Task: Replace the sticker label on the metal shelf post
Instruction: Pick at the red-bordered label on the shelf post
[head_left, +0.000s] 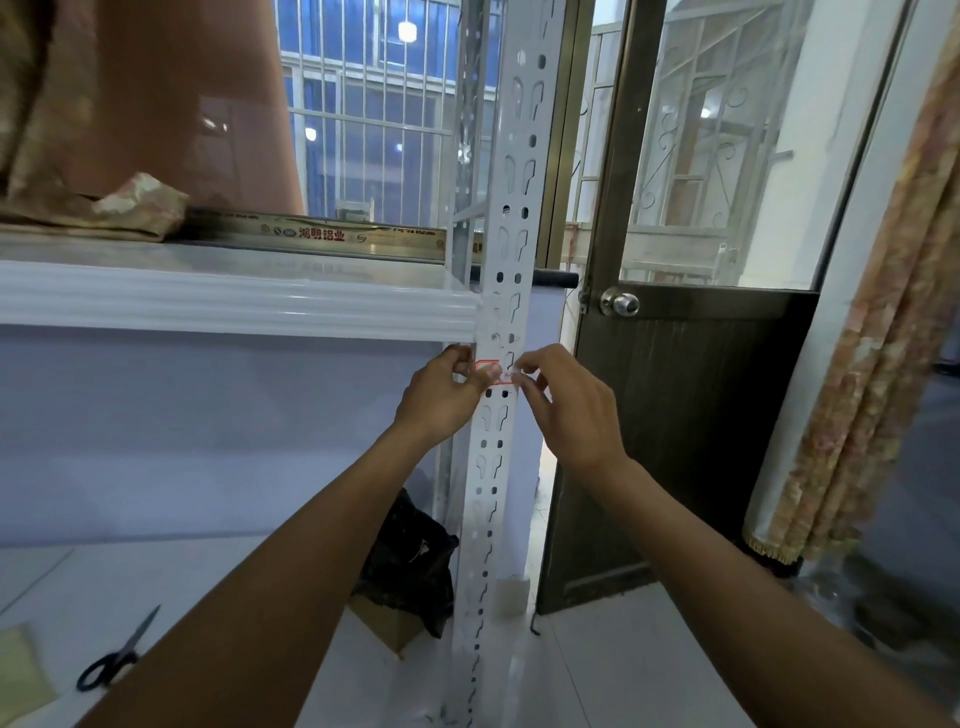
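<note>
A white perforated metal shelf post stands upright in the middle of the scene, running from the floor to past the top edge; a white shelf beam meets it from the left; just below that joint a small white sticker label with a red border sits on the post's face, partly hidden by fingers. The left hand comes in from the left side of the post, fingers curled narrow and its thumb pressed on the label's left part; the right hand reaches in from the right, fingertips pinched close together at the label's right edge, though whether they grip the label or only touch it cannot be told. On the pale floor at the near left lie black-handled scissors beside a yellowish pad; a black plastic bag sits over a cardboard box at the foot of the post. To the right stands a dark brown door with a round metal knob; a patterned curtain hangs at the far right.
</note>
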